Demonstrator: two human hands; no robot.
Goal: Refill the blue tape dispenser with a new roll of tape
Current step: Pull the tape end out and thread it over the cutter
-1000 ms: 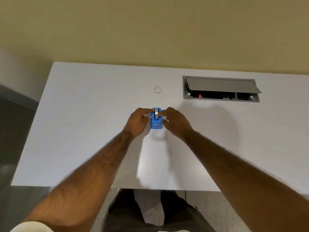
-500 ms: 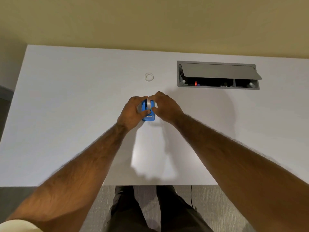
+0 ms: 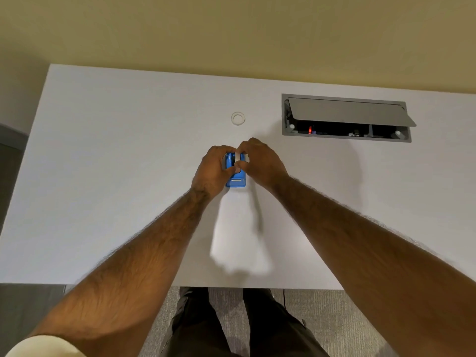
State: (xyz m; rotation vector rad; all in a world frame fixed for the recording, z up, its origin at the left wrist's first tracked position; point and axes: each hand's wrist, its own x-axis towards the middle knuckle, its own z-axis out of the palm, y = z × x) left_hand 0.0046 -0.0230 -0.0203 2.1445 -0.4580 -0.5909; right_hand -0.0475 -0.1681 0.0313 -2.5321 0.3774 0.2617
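Note:
The blue tape dispenser [image 3: 236, 180] stands on the white desk [image 3: 116, 176], its cutter end toward me. My left hand [image 3: 211, 171] wraps its left side. My right hand [image 3: 260, 163] comes from the right, thumb and fingers pinched on a pale tape roll [image 3: 237, 157] that sits in the dispenser's top. Most of the roll is hidden by fingers. A second small ring, a clear tape roll or core [image 3: 238, 118], lies flat on the desk beyond the hands.
A grey cable box [image 3: 345, 135] with its lid tilted up is set into the desk at the back right, a red light inside. A beige wall runs behind the desk. My legs and grey carpet show below the near edge.
Both hands have closed in tighter over the dispenser's top, and the right fingers now pinch the roll. The camera view shifted, so the desk sits differently in frame.

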